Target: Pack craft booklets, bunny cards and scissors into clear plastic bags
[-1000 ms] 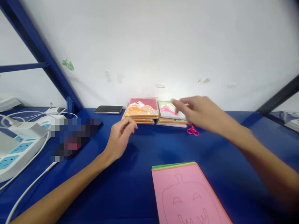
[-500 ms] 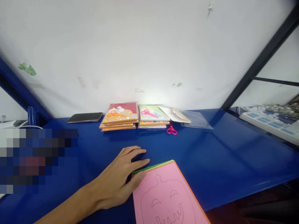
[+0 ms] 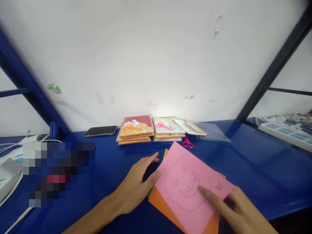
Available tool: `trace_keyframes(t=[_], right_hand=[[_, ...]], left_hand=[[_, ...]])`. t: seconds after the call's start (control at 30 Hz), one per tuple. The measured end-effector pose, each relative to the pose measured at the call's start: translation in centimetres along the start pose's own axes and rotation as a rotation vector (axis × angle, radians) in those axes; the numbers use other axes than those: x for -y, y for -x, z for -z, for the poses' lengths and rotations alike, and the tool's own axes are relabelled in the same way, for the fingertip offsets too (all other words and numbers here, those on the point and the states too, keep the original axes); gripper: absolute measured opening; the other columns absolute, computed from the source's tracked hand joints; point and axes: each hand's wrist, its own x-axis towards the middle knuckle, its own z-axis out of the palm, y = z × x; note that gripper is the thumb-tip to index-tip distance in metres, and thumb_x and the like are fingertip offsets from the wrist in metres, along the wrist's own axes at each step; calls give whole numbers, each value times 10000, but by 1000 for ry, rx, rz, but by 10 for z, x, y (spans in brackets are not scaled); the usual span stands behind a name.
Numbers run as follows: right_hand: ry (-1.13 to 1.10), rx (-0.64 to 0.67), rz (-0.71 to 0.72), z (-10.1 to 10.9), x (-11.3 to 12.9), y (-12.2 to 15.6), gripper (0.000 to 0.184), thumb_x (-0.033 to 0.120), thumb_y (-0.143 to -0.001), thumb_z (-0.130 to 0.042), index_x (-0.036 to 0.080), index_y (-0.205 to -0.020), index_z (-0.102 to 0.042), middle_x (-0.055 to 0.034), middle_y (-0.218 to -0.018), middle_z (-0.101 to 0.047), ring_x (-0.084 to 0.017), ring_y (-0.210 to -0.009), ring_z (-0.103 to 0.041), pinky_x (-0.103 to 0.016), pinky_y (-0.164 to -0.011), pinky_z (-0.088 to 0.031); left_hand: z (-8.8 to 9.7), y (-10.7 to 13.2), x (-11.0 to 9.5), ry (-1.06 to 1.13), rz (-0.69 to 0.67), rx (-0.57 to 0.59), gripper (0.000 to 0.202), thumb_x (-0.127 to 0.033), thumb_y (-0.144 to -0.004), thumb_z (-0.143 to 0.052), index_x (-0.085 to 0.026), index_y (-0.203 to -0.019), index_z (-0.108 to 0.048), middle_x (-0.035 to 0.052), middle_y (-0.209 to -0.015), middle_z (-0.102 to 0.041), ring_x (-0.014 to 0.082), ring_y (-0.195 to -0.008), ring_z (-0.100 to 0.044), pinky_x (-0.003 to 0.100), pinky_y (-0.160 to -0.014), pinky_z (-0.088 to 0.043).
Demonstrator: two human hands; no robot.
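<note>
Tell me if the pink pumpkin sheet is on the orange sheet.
Yes: the pink pumpkin sheet lies over the orange sheet, whose edges show beneath.

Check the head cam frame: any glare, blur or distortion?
Head view: glare on the white wall above the stacked craft packs; head view: a pixelated mosaic patch covers part of the blue table top; head view: wide-angle distortion slants the blue beam; head view: right hand looks slightly soft over the pink sheet.

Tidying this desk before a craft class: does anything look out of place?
The pink pumpkin-outline paper lies turned across the orange paper, edges unaligned, beneath the right hand. The pink scissors also lie loose on the desk.
</note>
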Motion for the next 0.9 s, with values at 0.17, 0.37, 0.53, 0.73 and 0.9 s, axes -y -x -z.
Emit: trace_keyframes(t=[0.17, 0.37, 0.53, 0.73, 0.9], right_hand=[[-24, 49, 160, -2, 40, -56, 361, 550, -813, -754, 296, -1061, -823, -98, -1075, -794, -409, -1068, -705, -532, -872, -613], [-7, 276, 414, -8, 82, -107, 309, 522, -907, -691, 265, -1027, -813, -74, -1192, -767, -352, -1127, -675, -531, -1036, -514], [-288, 432, 345, -31, 70, -125, 497, 434, -798, -840, 249, -1242, -715, -90, -1339, -704, -316, -1241, -650, -528, -1090, -501], [-412, 401, 275, -47, 58, -117, 510, 443, -786, -848, 266, -1244, -708, -97, -1302, -726, -322, -1217, -678, -539, -1077, -519], [-321, 300, 381, -51, 71, -115, 467, 469, -775, -840, 294, -1198, -744, -73, -1190, -774, -327, -1246, -659, -517, -1094, -510]], left_hand=[[13, -10, -11, 589, -1, 31, 423, -461, -918, -701, -244, -1282, -706, 120, -1230, -750, 305, -1102, -720, 456, -966, -563], [25, -10, -13, 483, -157, -387, 241, -347, -925, -713, -222, -1127, -755, 84, -1229, -742, 269, -1095, -695, 410, -1007, -539], [20, -15, -1, 417, -129, -334, 339, -226, -887, -734, -226, -1222, -682, 86, -1303, -708, 266, -1173, -670, 422, -1057, -514], [0, -13, 1, 589, -64, -239, 559, -309, -877, -765, -260, -1397, -567, 103, -1405, -657, 296, -1296, -622, 475, -1103, -499], [-9, -13, 1, 547, 36, -266, 393, -369, -911, -732, -241, -1275, -660, 100, -1344, -701, 297, -1247, -656, 481, -1084, -515]])
